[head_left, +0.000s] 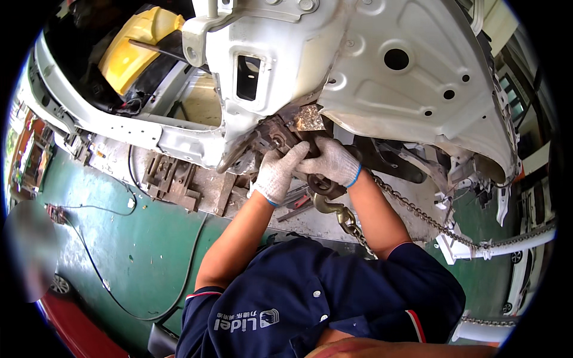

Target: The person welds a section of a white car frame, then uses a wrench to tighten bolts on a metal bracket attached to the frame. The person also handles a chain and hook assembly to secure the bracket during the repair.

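Note:
My left hand (276, 176), in a white knit glove, is at a worn steel pulling clamp (271, 133) under the white car body (352, 65), its fingers closed on it. Also gloved, my right hand (334, 162) grips the clamp from the other side, close against the left; its fingertips are partly hidden. A rusty metal plate (309, 118) sits just above the clamp. Below my right hand is a round steel eye (322, 185), and a large hook (329, 207) hangs at it with a chain (353, 231) running down from the hook.
Another chain (412, 207) stretches right to a white beam (507, 246). Steel clamp blocks (169, 179) sit on the bench frame (209, 200) at left. A black hose (190, 271) loops over the green floor (149, 238). A red car (74, 328) stands lower left.

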A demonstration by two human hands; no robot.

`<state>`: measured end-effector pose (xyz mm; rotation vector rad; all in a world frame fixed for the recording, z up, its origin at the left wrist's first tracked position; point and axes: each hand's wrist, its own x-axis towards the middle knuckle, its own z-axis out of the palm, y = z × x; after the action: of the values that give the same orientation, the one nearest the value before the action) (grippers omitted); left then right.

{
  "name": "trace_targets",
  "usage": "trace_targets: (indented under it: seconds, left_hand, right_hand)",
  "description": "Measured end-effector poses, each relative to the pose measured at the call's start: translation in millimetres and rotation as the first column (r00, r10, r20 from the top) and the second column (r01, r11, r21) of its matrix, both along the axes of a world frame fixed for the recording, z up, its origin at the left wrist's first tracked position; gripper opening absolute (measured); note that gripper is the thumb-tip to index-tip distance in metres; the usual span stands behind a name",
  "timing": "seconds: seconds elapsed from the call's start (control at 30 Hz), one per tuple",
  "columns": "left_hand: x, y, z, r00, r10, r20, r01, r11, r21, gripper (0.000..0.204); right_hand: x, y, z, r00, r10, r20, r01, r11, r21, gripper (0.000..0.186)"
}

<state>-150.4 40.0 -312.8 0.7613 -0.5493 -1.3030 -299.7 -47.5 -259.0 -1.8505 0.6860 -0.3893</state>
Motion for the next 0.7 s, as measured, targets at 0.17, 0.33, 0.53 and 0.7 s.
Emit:
trace_targets:
  seconds: [0.17,0.33,0.53,0.7]
  left_hand:
    - [-2,-1,11,0.999,0.013,0.046,-0.012,1.000,-0.008,0.031]
    - [-8,0,16,0.991,0.027,-0.135,-0.022,0.999,0.033,0.031]
    - [-12,0,25,0.991,0.088,-0.102,-0.077,0.992,0.102,0.037]
    - [-11,4,20,0.995,0.097,0.011,-0.096,0.993,-0.068,0.036]
  right_hand:
    - [7,10,22,0.994,-0.069,-0.084,0.066,0.997,-0.044,0.049]
    - [-5,21,28,0.949,-0.191,-0.252,0.161,0.978,-0.132,0.063]
    - [-7,47,5,0.942,-0.327,-0.075,0.285,0.899,-0.333,0.068]
    - [-1,52,4,0.921,-0.384,-0.070,0.335,0.868,-0.366,0.070]
